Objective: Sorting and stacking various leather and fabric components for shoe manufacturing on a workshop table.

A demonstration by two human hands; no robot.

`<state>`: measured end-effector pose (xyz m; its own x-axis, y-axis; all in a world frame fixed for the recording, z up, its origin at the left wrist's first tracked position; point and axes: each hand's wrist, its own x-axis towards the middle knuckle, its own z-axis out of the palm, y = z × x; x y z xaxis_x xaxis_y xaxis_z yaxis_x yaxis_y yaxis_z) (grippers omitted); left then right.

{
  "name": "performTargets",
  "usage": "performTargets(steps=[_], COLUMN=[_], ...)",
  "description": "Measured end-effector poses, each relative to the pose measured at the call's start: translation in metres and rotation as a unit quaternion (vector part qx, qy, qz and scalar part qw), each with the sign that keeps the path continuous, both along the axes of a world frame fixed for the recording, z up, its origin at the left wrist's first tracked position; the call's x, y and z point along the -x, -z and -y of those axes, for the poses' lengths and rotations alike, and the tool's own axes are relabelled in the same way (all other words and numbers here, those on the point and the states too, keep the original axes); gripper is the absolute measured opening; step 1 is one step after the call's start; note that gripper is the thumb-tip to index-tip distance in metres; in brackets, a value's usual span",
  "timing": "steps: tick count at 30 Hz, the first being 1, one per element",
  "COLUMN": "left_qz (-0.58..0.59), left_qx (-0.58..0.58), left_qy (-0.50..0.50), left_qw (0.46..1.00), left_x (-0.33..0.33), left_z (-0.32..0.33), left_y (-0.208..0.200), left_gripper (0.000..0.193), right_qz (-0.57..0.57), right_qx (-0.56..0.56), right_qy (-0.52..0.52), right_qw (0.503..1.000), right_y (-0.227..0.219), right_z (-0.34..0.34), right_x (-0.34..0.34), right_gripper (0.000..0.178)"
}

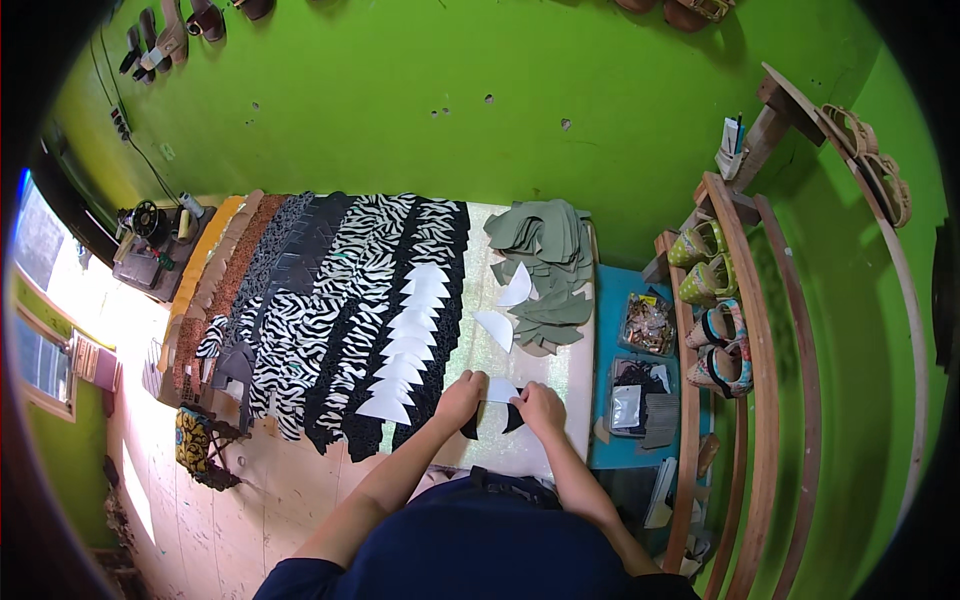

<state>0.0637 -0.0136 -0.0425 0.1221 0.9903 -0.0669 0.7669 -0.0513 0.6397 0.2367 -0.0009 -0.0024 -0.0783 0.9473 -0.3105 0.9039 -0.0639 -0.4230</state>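
Observation:
My left hand point(460, 398) and my right hand point(540, 408) pinch the two sides of a white cut piece point(497, 390) near the table's front edge. A black curved piece point(513, 417) lies against it, its dark ends showing below my fingers. Just beyond, two loose white half-moon pieces point(495, 329) lie on the pale table point(480, 275). To the left, a row of overlapping white pieces point(408, 345) runs along black cut pieces point(430, 385). Stacked olive-green cut pieces point(540, 240) cover the far right of the table.
Zebra-patterned pieces point(290, 330) and brown, grey and yellow strips fill the table's left. A sewing machine point(146, 218) stands far left, a patterned stool point(193, 443) below it. On the right are plastic boxes point(648, 324) and a wooden rack point(745, 300) with sandals point(718, 345).

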Motion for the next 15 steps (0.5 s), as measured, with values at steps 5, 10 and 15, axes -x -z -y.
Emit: performTargets(steps=[5,10,15], left_qz=[-0.114,-0.117,-0.156], left_qx=[-0.142,-0.135,-0.019], left_qy=[0.015,0.035,0.094], left_qw=[0.983,0.983,0.983], left_x=[0.003,0.01,0.014], left_z=[0.004,0.001,-0.009], left_y=[-0.002,-0.002,0.003], left_gripper=[0.034,0.034,0.028], right_qz=[-0.001,0.001,0.027], right_qx=[-0.131,-0.049,-0.022], right_qy=[0.0,-0.031,-0.053], right_qw=[0.991,0.998,0.998], right_y=[0.009,0.011,0.008], right_z=[0.002,0.001,-0.003], right_x=[-0.001,-0.002,0.0], right_gripper=[0.039,0.037,0.026])
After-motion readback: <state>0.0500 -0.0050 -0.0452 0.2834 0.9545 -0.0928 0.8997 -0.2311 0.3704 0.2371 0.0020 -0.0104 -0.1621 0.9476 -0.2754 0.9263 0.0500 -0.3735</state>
